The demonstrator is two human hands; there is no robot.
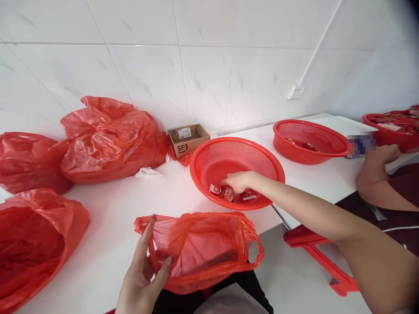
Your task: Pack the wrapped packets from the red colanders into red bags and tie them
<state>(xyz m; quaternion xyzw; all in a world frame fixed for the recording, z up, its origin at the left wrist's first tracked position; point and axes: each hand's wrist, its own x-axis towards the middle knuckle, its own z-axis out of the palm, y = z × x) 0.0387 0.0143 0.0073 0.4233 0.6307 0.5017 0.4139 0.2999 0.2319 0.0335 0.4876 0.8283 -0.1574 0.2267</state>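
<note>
My left hand (144, 266) grips the left side of a red plastic bag (209, 279), with the bag's film between thumb and fingers. The bag's mouth gapes upward at the front edge of the table, and a loop handle hangs at its right. My right hand (240, 181) reaches down into a red perforated plastic basket (278, 172), its fingers and thumb apart over several small printed red packets. One packet (215, 189) with a white label lies left of the fingertips, and another packet (228, 194) is just below them. Part of the fingers is hidden among the packets.
Full red bags (114, 144) and an open red bag (75, 218) stand left. A small cardboard box (193, 144) sits by the wall. Rightward are a second red basket (310, 157), a co-worker's arm (373, 174), a heaped basket (369, 117) and a red stool (327, 257).
</note>
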